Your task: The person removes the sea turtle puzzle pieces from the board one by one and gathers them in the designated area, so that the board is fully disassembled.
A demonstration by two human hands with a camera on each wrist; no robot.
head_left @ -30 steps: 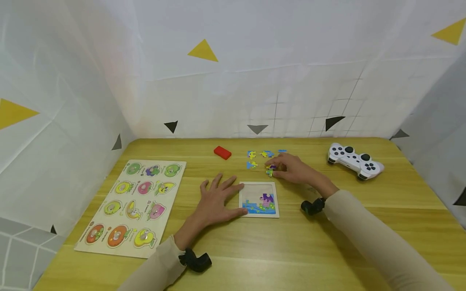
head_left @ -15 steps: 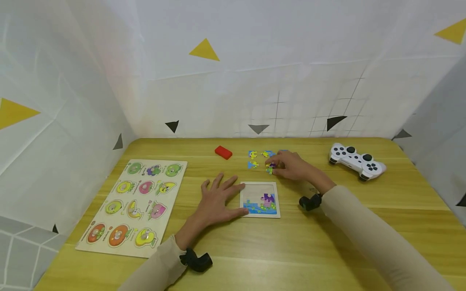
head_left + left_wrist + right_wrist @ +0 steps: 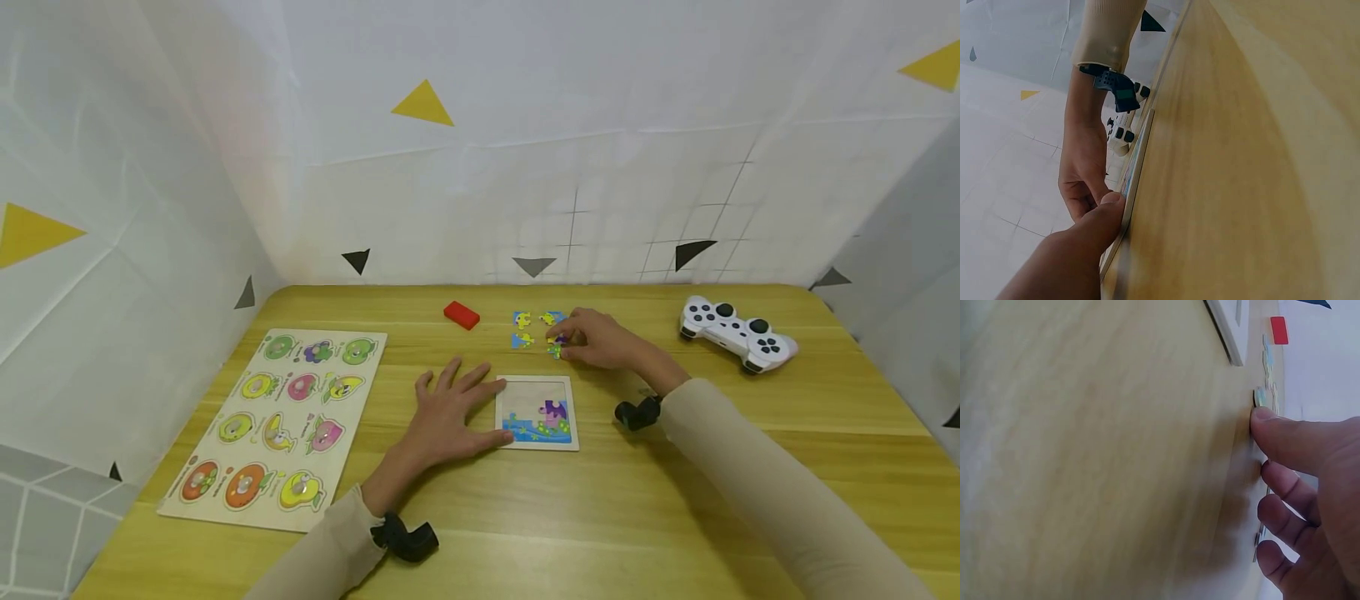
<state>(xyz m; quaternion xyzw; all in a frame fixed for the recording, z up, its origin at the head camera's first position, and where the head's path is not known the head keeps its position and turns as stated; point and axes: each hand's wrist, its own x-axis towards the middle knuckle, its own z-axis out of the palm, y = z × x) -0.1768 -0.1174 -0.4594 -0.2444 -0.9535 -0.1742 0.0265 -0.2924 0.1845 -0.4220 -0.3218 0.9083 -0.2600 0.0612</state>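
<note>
In the head view my right hand (image 3: 603, 340) pinches a purple, yellow and green jigsaw piece (image 3: 555, 352) between thumb and fingers, low over the table. The right wrist view has the thumb on the edge of that piece (image 3: 1259, 397). Several other loose jigsaw pieces (image 3: 522, 341) with yellow and blue print lie just left of and behind this hand. My left hand (image 3: 444, 421) spreads its fingers at the left side of a square puzzle tray (image 3: 536, 379), index fingertip and thumb on its frame. Joined blue, green and purple pieces (image 3: 536, 430) fill the tray's lower part.
A wooden fruit puzzle board (image 3: 296, 392) lies to the left of my left forearm. Behind the tray, a red block (image 3: 461, 315) rests on the table. A white game controller (image 3: 737, 333) sits at the back right. White sheeting (image 3: 480, 200) borders the table's back edge.
My right hand has shifted slightly left, covering a blue piece that showed behind it earlier. The left hand stays on the tray. The whole head view has drifted slightly.
</note>
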